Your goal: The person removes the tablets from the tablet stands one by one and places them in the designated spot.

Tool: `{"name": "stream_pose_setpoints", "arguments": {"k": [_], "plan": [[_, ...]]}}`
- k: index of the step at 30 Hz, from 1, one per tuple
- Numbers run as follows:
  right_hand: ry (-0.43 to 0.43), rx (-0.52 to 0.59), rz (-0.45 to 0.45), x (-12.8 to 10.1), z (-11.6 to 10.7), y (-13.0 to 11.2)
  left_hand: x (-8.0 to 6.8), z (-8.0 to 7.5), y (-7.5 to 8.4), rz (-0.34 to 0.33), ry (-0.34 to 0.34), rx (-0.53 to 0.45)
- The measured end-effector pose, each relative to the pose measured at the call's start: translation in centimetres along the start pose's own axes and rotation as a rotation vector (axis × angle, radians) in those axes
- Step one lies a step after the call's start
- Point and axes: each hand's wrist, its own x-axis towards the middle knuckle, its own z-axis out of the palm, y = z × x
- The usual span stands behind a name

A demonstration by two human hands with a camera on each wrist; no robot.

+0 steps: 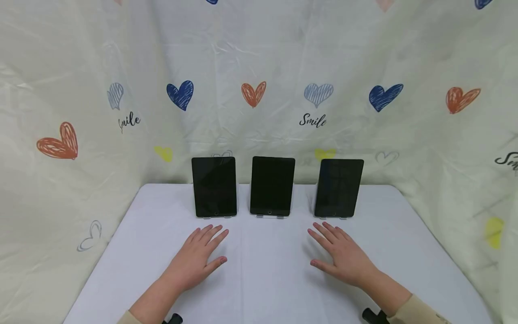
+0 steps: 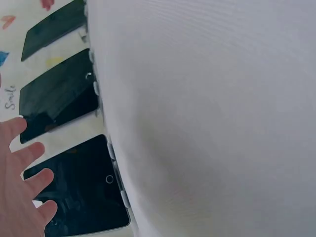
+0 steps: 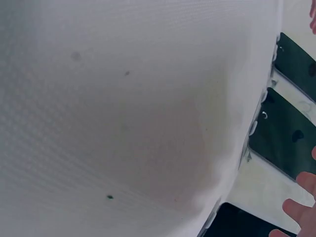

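Three dark-screened tablets stand upright in a row on clear stands: a left tablet (image 1: 215, 186), a middle tablet (image 1: 272, 186) and a right tablet (image 1: 339, 188). My left hand (image 1: 197, 258), fingers spread and palm down, is just in front of the left tablet and holds nothing. In front of the right tablet, my right hand (image 1: 341, 256) is likewise spread with nothing in it. Both hands appear apart from the tablets. The left wrist view shows the fingers (image 2: 39, 182) overlapping the nearest tablet (image 2: 81, 190). Fingertips (image 3: 296, 210) show at the edge of the right wrist view.
A white-covered table (image 1: 271, 270) bears the tablets near its back edge. Behind and at both sides hangs a pale curtain (image 1: 279, 54) printed with hearts and the word Smile. A dark strap piece (image 1: 375, 316) shows by the right wrist.
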Motion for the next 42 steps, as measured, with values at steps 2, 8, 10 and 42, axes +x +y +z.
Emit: {"name": "stream_pose_setpoints", "arguments": {"k": [2,8,10,42], "plan": [[-0.006,0.001,0.002,0.0,-0.1,-0.1,0.1,0.0,0.1,-0.004,0.008,-0.008],[0.008,0.004,-0.001,0.3,-0.4,-0.3,0.6,0.0,-0.1,-0.016,0.057,-0.030],[0.012,0.005,-0.002,0.4,-0.5,-0.4,0.6,-0.1,-0.2,-0.023,0.063,-0.037],[0.050,0.110,0.027,3.8,-0.2,-1.9,1.7,-0.9,-1.2,-0.125,0.132,-0.089]]}}
